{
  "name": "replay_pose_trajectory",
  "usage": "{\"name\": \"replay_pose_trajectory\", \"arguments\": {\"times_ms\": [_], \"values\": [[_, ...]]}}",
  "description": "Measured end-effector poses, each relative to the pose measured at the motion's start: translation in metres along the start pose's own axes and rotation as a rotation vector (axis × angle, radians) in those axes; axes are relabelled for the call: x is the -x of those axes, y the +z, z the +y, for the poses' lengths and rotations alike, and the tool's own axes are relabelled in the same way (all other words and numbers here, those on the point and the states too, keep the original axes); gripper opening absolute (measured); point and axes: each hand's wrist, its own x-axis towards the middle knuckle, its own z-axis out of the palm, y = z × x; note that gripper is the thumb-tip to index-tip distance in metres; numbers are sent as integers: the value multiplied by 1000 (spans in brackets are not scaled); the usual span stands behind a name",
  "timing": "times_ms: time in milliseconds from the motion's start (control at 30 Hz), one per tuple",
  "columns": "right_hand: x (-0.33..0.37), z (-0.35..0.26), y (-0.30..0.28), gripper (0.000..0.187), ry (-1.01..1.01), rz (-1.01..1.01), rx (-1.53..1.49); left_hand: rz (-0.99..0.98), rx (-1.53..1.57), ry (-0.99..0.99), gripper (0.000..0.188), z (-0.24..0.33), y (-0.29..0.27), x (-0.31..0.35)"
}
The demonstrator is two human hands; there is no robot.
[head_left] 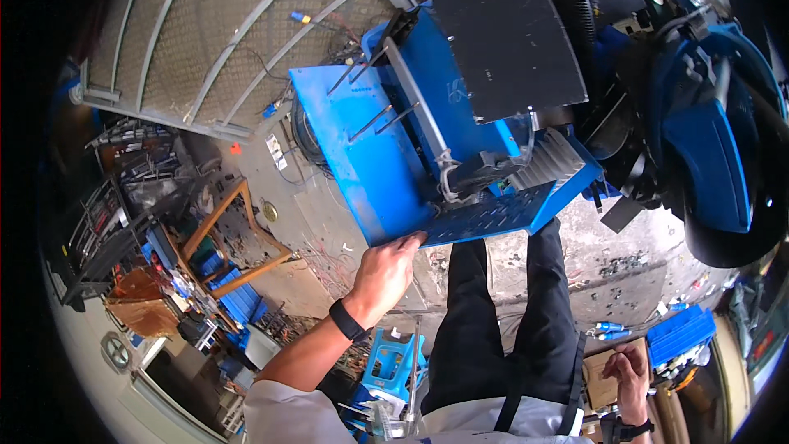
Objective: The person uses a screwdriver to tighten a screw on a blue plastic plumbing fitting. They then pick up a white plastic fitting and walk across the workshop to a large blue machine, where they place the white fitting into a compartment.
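A blue sheet-metal machine housing (337, 140) stands in front of me, with metal rods and a pale bar across its inside. Along its near side runs a perforated dark blue panel (493, 215). My left hand (385, 273) grips the housing's near left corner, its fingers over the edge and a black band on the wrist. Higher up on the machine sits a flat black plate (509, 37). Down at the lower right, apart from the machine, hangs my right hand (629, 370), its fingers loosely bent with nothing visible in them.
Bent metal rails (238, 25) lie over matting at the far left. A wooden frame (218, 234) and heaped parts stand at the left. Near my legs is a blue plastic stool (393, 364). Another blue machine part (711, 164) stands right; a blue crate (680, 335) sits lower right.
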Motion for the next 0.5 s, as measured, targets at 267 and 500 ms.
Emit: {"name": "replay_pose_trajectory", "arguments": {"times_ms": [267,500], "values": [[1,-7,30,20,-6,1,162,-35,19,34,35,-12,0,8],[3,-10,41,18,3,12,173,-39,35,46,37,-13,2,8]]}}
